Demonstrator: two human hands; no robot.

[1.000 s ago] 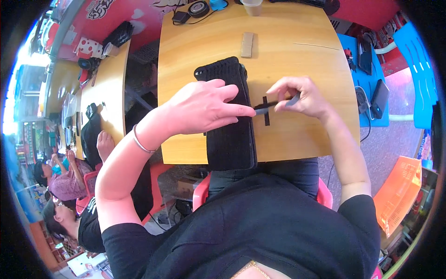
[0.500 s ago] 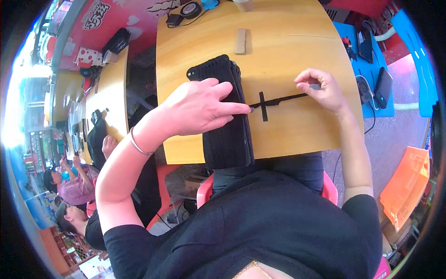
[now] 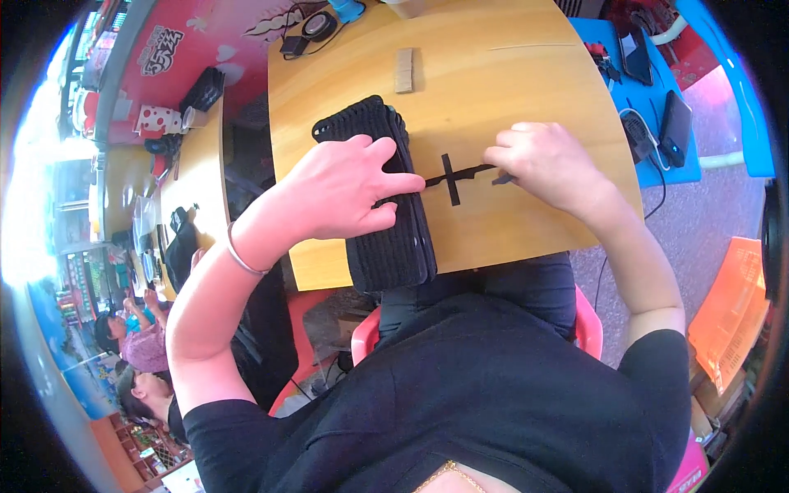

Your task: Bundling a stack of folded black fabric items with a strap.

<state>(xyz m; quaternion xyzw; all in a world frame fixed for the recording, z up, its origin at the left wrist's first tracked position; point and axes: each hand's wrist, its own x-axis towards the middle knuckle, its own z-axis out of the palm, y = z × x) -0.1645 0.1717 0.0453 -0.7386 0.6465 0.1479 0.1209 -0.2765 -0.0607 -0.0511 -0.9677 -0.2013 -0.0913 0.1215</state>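
Note:
A thick stack of black ribbed fabric (image 3: 374, 255) lies lengthwise on the table, its near end at the front edge. My left hand (image 3: 341, 189) rests across it, index finger stretched right and thumb apart below. From under that fingertip a thin black strip (image 3: 468, 173) runs right across the wood. A short black bar-shaped piece (image 3: 451, 189) crosses the strip. My right hand (image 3: 546, 164) is closed at the strip's right end, fingers curled over it; a small dark tip sticks out below them.
A small tan block (image 3: 403, 72) lies beyond the stack on the wooden table (image 3: 526, 90). At the far left corner are a black cable and a round device (image 3: 319, 26). A blue stool (image 3: 657, 107) with electronics stands at right. Other people sit at left.
My right hand has moved left, closer to the stack, and its fingers have curled in further. My left hand stays on the stack. The view has shifted slightly.

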